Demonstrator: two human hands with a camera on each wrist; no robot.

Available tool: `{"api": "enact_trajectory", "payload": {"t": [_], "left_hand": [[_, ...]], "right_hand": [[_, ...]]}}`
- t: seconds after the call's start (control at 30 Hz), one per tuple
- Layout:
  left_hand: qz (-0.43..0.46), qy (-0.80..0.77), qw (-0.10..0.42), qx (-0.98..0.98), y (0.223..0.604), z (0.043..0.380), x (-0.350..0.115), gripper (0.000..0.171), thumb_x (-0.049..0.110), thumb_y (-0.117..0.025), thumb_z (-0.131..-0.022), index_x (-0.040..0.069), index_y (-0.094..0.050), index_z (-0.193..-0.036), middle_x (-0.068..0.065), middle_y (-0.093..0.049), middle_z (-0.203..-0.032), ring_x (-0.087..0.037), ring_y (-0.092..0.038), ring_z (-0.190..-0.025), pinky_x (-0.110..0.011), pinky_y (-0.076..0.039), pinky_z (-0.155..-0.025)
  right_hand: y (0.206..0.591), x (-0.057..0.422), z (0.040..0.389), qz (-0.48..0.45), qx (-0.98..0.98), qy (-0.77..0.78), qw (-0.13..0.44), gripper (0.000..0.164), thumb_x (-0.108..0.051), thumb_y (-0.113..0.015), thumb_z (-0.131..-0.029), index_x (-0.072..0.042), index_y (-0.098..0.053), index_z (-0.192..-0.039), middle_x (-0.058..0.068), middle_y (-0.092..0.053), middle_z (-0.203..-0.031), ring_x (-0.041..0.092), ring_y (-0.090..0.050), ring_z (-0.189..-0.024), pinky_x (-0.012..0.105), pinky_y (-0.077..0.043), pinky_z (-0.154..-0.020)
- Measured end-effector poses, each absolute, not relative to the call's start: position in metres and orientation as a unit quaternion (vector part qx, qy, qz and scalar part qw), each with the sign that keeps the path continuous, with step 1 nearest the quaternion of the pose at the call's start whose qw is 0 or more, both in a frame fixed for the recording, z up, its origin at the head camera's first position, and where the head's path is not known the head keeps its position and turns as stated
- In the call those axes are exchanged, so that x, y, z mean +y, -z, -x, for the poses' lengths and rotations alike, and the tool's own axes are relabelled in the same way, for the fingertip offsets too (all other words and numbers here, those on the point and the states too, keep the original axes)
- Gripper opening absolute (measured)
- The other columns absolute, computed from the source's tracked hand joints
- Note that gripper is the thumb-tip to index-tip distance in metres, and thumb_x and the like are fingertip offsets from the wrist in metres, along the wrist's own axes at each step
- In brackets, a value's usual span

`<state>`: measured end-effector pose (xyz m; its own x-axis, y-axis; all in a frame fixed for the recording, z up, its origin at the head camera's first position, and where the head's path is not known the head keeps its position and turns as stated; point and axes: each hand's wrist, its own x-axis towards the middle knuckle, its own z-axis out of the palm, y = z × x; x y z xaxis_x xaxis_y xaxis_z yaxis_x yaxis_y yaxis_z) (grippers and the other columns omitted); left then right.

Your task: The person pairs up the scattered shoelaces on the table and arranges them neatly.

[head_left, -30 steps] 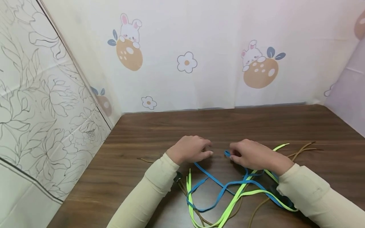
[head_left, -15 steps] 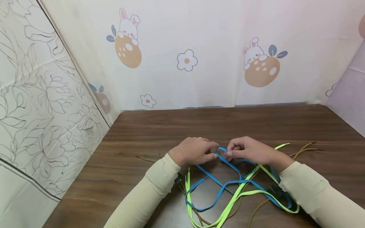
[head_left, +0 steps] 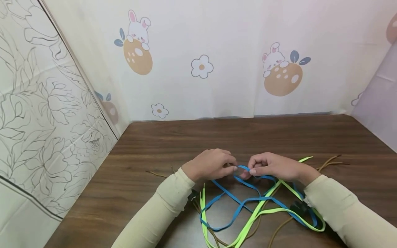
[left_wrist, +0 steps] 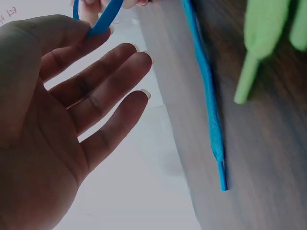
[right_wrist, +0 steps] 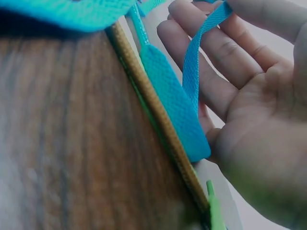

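In the head view both hands hold a flat blue shoelace (head_left: pixel 243 167) just above the table, with a short span of it between their fingertips. My left hand (head_left: pixel 211 164) pinches it between thumb and index finger; the left wrist view shows the other fingers (left_wrist: pixel 112 91) spread. My right hand (head_left: pixel 276 167) pinches the lace between thumb and fingertips, and the lace (right_wrist: pixel 191 72) hangs down past its palm. A blue lace end (left_wrist: pixel 218 143) with a plastic tip lies on the table. Whether the blue strands are one lace cannot be told.
Bright green shoelaces (head_left: pixel 248 230) cross the blue strands on the brown wooden table (head_left: pixel 186 134). Thin brown laces (head_left: pixel 280 227) run beneath them, their ends showing beyond both arms. A patterned sheet (head_left: pixel 229 93) hangs behind the table's far edge.
The right hand has come slightly left, and a blue loop now spans the two hands. Between half a second ago and now that loop has lowered and flattened.
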<state>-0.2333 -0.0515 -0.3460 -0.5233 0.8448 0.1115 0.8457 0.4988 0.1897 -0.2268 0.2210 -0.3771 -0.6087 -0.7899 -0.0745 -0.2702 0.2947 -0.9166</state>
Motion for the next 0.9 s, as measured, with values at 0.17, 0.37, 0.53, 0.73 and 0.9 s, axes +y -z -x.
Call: {"api": "enact_trajectory", "payload": {"t": [0.17, 0.37, 0.53, 0.73, 0.9], "left_hand": [[0.470, 0.110, 0.013, -0.876, 0.348, 0.236, -0.051, 0.015, 0.024, -0.059, -0.100, 0.019, -0.073, -0.103, 0.012, -0.062, -0.090, 0.000, -0.053, -0.070, -0.016, -0.044, -0.059], [0.445, 0.104, 0.034, -0.889, 0.351, 0.242, -0.061, 0.012, 0.021, -0.060, -0.098, 0.020, -0.071, -0.099, 0.015, -0.062, -0.083, -0.001, -0.052, -0.064, -0.018, -0.042, -0.055], [0.428, 0.149, 0.010, -0.891, 0.355, 0.247, -0.065, 0.011, 0.020, -0.060, -0.098, 0.019, -0.070, -0.102, 0.014, -0.061, -0.081, -0.002, -0.052, -0.066, -0.021, -0.044, -0.057], [0.397, 0.255, -0.046, -0.881, 0.355, 0.249, -0.066, 0.017, 0.016, -0.058, -0.100, 0.015, -0.071, -0.112, 0.009, -0.065, -0.088, -0.007, -0.055, -0.071, -0.024, -0.046, -0.064], [0.370, 0.295, -0.061, -0.879, 0.354, 0.250, -0.068, 0.019, 0.015, -0.058, -0.100, 0.019, -0.071, -0.114, 0.006, -0.070, -0.097, -0.006, -0.059, -0.079, -0.025, -0.049, -0.070]], "right_hand": [[0.379, 0.223, 0.228, 0.360, 0.753, 0.487, 0.258, 0.018, -0.014, -0.051, -0.106, -0.001, -0.063, -0.106, 0.013, -0.070, -0.119, 0.031, -0.064, -0.114, 0.033, -0.052, -0.095], [0.381, 0.225, 0.228, 0.355, 0.743, 0.507, 0.254, 0.019, -0.013, -0.050, -0.107, 0.001, -0.062, -0.102, 0.022, -0.067, -0.088, 0.038, -0.067, -0.091, 0.038, -0.054, -0.086], [0.385, 0.230, 0.228, 0.353, 0.728, 0.533, 0.246, 0.020, -0.010, -0.049, -0.106, 0.009, -0.057, -0.105, 0.024, -0.057, -0.075, 0.040, -0.062, -0.076, 0.043, -0.056, -0.078], [0.390, 0.241, 0.230, 0.350, 0.672, 0.604, 0.246, 0.022, -0.001, -0.043, -0.106, 0.019, -0.049, -0.113, 0.011, -0.055, -0.075, 0.035, -0.058, -0.075, 0.042, -0.055, -0.085], [0.392, 0.248, 0.233, 0.323, 0.603, 0.693, 0.227, 0.018, 0.004, -0.039, -0.105, 0.017, -0.050, -0.111, 0.008, -0.056, -0.079, 0.030, -0.063, -0.083, 0.047, -0.049, -0.100]]}}
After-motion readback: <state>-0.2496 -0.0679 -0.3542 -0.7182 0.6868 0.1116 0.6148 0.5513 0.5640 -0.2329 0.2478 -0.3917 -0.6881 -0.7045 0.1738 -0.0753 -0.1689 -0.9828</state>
